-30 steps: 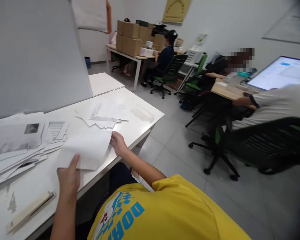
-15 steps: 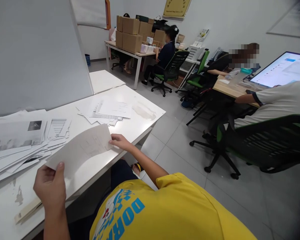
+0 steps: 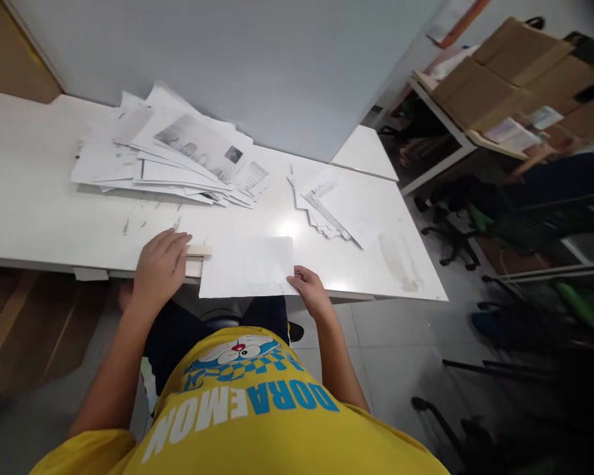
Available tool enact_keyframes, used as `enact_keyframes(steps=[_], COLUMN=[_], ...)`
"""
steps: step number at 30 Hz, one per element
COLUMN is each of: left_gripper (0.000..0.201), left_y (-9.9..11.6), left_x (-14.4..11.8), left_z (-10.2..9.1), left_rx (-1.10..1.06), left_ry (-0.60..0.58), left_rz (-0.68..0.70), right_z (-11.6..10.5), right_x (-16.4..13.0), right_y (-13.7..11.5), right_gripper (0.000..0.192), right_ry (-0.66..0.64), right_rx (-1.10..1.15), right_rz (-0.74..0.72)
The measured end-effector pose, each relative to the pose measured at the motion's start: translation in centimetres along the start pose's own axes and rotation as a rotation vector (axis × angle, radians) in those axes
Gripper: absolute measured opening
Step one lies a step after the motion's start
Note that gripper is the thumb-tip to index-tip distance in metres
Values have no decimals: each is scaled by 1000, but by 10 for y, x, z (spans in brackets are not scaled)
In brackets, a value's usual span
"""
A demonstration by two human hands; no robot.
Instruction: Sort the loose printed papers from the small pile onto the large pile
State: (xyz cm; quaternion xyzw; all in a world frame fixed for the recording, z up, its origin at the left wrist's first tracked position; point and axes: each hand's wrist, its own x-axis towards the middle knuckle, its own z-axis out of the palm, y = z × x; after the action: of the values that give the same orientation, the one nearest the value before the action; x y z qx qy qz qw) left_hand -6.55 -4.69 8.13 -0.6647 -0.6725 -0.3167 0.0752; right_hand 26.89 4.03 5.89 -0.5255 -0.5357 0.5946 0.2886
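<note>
A single white sheet of paper [image 3: 249,267] lies flat at the front edge of the white table [image 3: 30,204], slightly overhanging it. My right hand [image 3: 311,292] pinches its lower right corner. My left hand [image 3: 160,268] rests palm down on a pale wooden ruler [image 3: 198,251] just left of the sheet, covering most of it; only the ruler's right end shows.
A big messy pile of printed papers [image 3: 173,158] lies at the back left. A smaller stack of sheets [image 3: 334,204] sits at the right. A grey partition board [image 3: 237,59] stands behind. Cardboard boxes [image 3: 505,86] on another desk and office chairs [image 3: 525,218] are at the right.
The view swung from the room down to the table. The sheet, held up in both hands before, now lies flat. My left hand let go of it and moved onto the ruler.
</note>
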Motion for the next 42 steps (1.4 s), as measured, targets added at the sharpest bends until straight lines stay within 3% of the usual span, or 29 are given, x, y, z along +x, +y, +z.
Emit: enact_keyframes(steps=[6, 14, 21, 27, 30, 34, 38, 42], left_gripper=[52, 59, 73, 69, 64, 59, 55, 51], left_y=[2, -1, -3, -2, -3, -8, -16, -23], left_x=[-28, -38, -39, -37, -36, -32, -31, -32], left_z=[12, 41, 38, 38, 40, 44, 47, 46], left_rx=[50, 49, 146, 128, 116, 86, 71, 19], left_ry=[-94, 115, 112, 132, 195, 293, 339, 286], left_rz=[138, 131, 216, 174, 161, 222, 247, 281], right_z=[2, -3, 0, -5, -14, -19, 12, 84], right_x=[-5, -12, -9, 0, 4, 21, 66, 141], right_y=[-11, 4, -10, -27, -35, -50, -74, -116], right_gripper=[30, 30, 32, 34, 35, 31, 23, 16], right_ry=[26, 6, -27, -89, -27, 174, 210, 101], right_rx=[77, 86, 27, -13, 6, 115, 278, 341], right_rz=[126, 129, 116, 32, -25, -127, -202, -268])
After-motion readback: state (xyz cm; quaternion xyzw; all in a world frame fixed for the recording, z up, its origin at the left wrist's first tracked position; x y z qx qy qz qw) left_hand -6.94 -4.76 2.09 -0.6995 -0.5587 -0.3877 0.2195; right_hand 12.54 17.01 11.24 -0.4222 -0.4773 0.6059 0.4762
